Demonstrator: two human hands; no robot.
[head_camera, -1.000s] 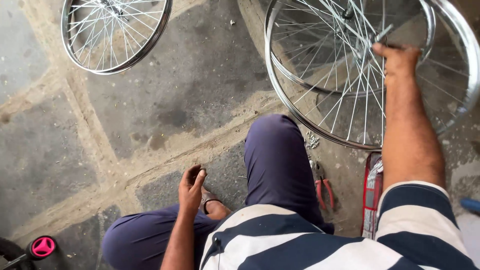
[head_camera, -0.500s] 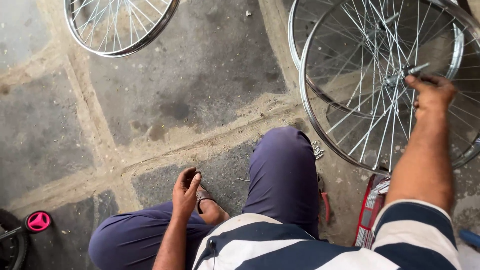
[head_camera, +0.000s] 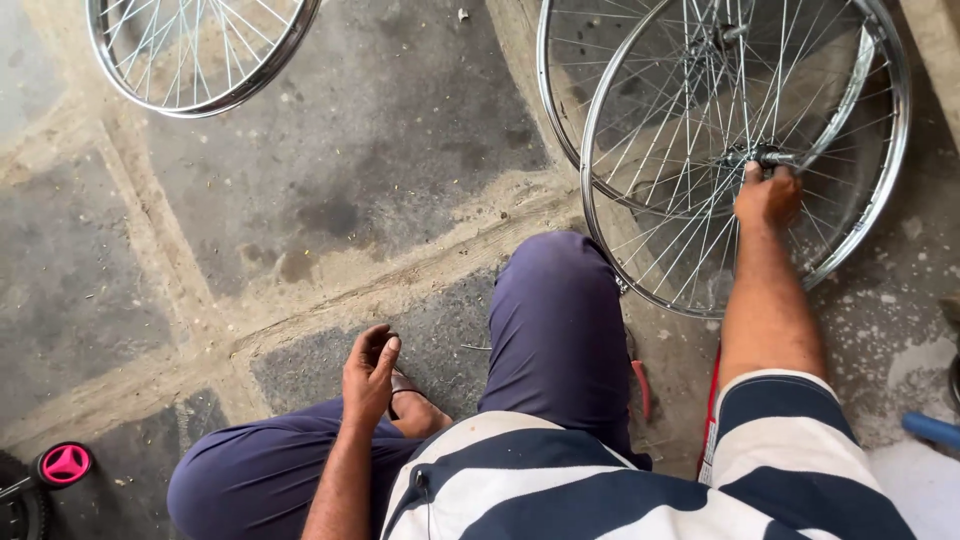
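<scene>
Head view: right hand (head_camera: 768, 195) grips wheel (head_camera: 745, 150) hub.

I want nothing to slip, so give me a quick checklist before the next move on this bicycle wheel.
1. Right hand at the hub of the front wheel: ok.
2. Grip firmness there: cannot tell.
3. Left hand free, resting by the foot: ok.
4. Second wheel lies partly under the front one: not ok.
5. Spare wheel lies apart, at upper left: ok.
6. Red-handled pliers by the knee, within reach: ok.
</scene>
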